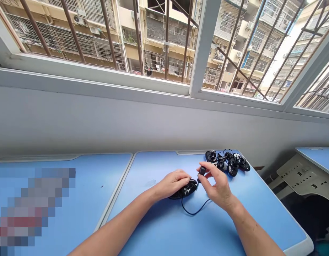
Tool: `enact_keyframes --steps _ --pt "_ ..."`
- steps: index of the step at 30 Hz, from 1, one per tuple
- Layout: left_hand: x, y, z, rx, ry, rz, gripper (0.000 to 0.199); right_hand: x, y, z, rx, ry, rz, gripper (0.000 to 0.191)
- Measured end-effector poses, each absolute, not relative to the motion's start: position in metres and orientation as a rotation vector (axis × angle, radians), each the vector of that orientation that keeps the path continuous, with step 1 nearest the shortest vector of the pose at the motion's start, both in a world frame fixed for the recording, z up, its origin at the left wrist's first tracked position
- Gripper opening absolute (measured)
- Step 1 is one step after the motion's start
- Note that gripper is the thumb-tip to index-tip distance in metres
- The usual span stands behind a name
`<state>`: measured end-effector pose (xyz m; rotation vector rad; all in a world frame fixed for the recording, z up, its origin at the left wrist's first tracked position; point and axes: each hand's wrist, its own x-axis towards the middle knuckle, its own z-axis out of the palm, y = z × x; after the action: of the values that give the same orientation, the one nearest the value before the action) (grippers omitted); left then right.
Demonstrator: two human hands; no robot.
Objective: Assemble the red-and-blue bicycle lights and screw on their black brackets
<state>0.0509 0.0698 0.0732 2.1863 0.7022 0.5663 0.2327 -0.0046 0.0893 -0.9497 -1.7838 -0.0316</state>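
Observation:
My left hand is closed over the top and left side of a black oval device with shiny metal bits on its face. It lies on the blue table, partly hidden by the fingers. My right hand pinches a small black block-shaped piece between thumb and fingers, just above and right of the device. A thin black cable loops from the device across the table and passes beneath my right hand. Whether the small piece joins that cable cannot be made out.
Several similar black devices with cables lie in a cluster at the table's back right corner. A second blue table adjoins on the left, with a blurred-out item on it. The wall and barred window stand behind; another desk is at right.

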Motion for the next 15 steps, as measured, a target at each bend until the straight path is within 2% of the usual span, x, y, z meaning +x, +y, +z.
enact_keyframes --steps 9,13,15 --pt "0.053 0.075 0.066 2.028 0.93 0.755 0.04 0.234 0.004 0.081 -1.053 -1.698 0.018 0.027" --pt "0.037 0.073 0.073 2.038 0.978 0.717 0.037 0.234 0.008 0.078 -1.114 -1.667 0.062 0.026" --pt "0.026 0.07 0.074 2.037 0.999 0.656 0.043 0.234 0.009 0.076 -1.138 -1.66 0.089 0.026"
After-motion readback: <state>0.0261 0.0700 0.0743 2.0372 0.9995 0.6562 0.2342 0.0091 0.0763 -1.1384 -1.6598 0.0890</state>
